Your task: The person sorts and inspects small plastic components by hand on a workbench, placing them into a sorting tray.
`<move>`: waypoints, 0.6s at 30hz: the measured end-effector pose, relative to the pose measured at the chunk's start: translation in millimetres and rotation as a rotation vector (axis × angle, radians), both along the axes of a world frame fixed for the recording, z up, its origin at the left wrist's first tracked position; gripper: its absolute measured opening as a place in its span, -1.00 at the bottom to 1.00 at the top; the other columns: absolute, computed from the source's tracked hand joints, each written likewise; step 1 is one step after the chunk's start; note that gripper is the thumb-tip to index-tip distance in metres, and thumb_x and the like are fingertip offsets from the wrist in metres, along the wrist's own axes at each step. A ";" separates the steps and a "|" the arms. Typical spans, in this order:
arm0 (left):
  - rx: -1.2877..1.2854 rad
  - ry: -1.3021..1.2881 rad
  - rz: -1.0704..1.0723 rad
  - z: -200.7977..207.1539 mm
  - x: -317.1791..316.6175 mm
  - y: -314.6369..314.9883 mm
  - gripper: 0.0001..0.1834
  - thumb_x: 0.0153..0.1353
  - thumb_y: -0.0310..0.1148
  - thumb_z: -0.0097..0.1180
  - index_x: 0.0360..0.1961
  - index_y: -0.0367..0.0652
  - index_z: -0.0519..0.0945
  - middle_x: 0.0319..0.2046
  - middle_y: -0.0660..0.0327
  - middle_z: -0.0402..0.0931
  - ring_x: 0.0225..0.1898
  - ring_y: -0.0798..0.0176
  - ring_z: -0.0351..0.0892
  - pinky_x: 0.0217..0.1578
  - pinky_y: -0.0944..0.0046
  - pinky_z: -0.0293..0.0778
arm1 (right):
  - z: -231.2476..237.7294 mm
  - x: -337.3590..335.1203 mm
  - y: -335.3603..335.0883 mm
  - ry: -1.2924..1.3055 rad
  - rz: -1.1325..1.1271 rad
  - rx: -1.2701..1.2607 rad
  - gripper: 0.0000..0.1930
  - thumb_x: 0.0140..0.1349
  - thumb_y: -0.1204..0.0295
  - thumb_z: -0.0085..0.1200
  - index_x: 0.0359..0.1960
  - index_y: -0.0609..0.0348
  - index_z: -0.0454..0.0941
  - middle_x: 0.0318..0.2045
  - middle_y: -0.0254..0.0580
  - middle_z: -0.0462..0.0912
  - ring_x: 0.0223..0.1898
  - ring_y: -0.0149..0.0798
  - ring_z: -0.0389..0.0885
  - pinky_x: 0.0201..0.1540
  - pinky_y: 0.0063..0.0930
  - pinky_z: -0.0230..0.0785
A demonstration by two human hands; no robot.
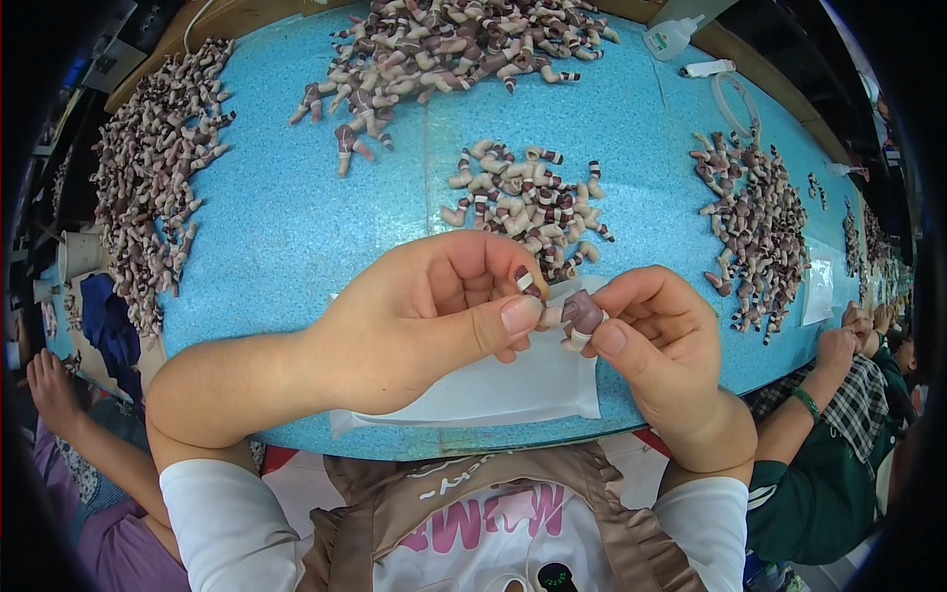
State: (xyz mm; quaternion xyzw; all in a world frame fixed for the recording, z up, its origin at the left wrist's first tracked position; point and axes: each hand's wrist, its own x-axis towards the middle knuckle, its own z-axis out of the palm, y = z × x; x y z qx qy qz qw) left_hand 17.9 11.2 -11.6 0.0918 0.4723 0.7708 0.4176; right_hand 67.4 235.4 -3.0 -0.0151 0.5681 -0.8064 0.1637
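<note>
In front of my chest, both hands meet over a white sheet or shallow tray (473,400) on the blue table. Thumb and fingertips of my left hand (419,321) pinch a small doll limb (526,282) with dark maroon and white bands. My right hand (663,345) grips a tiny mauve doll body (584,313) with pale limbs between thumb and forefinger. The two pieces are very close; I cannot tell whether they are joined. Just beyond my fingers lies a small heap of loose limbs (533,202), cream with maroon ends.
Larger heaps of doll parts lie at the far side (464,44), the left (158,178) and the right (758,232). A glue bottle (673,37), a white tube-like item (708,68) and a clear ring (736,104) sit far right. Other people's arms flank both sides.
</note>
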 end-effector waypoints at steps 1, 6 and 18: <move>0.002 -0.005 -0.001 -0.9 0.0 -0.3 -0.75 0.29 -0.33 0.10 -0.13 -0.26 0.44 -0.23 0.22 0.45 -0.26 0.38 0.47 -0.21 0.37 0.45 | 0.1 0.0 -0.3 0.000 -0.002 -0.002 -0.78 0.21 0.57 0.15 -0.12 0.32 0.47 -0.18 -0.16 0.63 -0.16 -0.42 0.59 -0.08 -0.57 0.41; -0.078 0.039 0.065 4.7 6.3 0.6 -0.75 0.29 -0.36 0.10 -0.11 -0.27 0.43 -0.23 0.24 0.45 -0.26 0.41 0.46 -0.20 0.38 0.44 | 2.4 -2.7 -2.5 0.011 0.021 0.253 -0.75 0.20 0.52 0.16 -0.10 0.34 0.51 -0.27 -0.24 0.64 -0.34 -0.49 0.54 -0.27 -0.60 0.37; -0.324 0.596 0.116 2.4 12.1 4.4 -0.79 0.29 -0.43 0.08 -0.14 -0.32 0.42 -0.24 0.24 0.43 -0.23 0.43 0.41 -0.18 0.40 0.36 | 1.8 -4.2 -8.7 0.743 0.126 0.830 -0.82 0.12 0.57 0.13 -0.24 0.39 0.52 -0.45 -0.02 0.56 -0.49 -0.04 0.51 -0.46 -0.29 0.35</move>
